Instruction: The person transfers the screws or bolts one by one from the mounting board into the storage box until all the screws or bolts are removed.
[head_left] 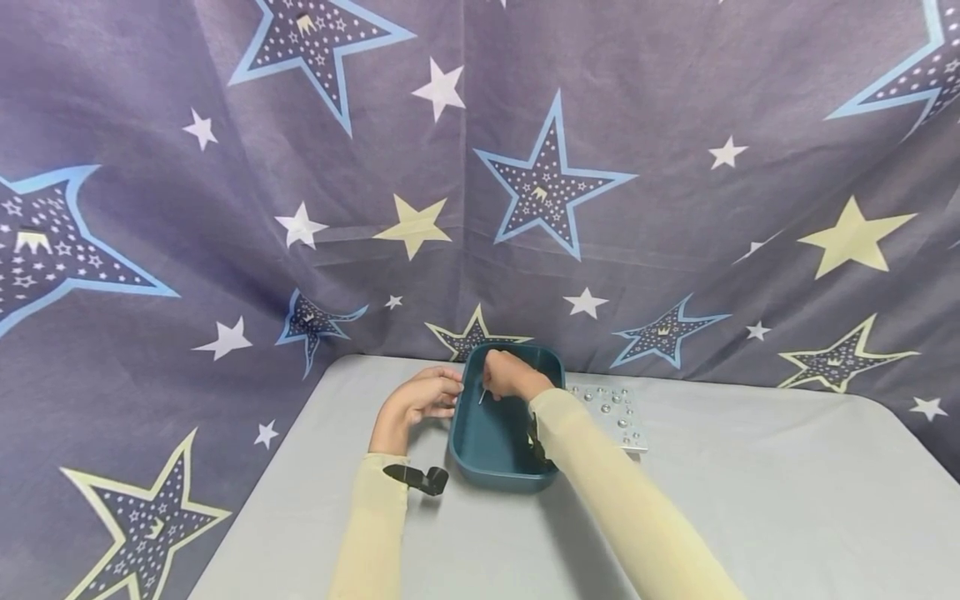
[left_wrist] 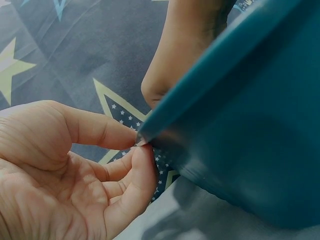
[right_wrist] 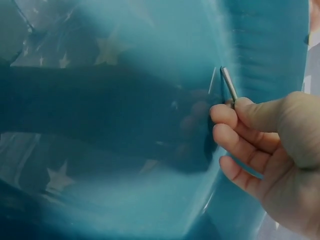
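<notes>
A deep teal plastic bin with rounded corners stands on the table. My left hand is at its left rim; in the left wrist view the thumb and a finger of the left hand pinch the rim's edge. My right hand reaches down inside the bin. Between its thumb and forefinger, in the right wrist view, the right hand pinches a thin metal pin. The pin's tip points to the bin's inner surface, where its reflection shows; whether it touches is hard to tell.
A silvery metal plate with several round metal pieces on it lies right of the bin, partly behind my right forearm. Behind the grey-covered table hangs a star-patterned curtain, close to the bin's far end.
</notes>
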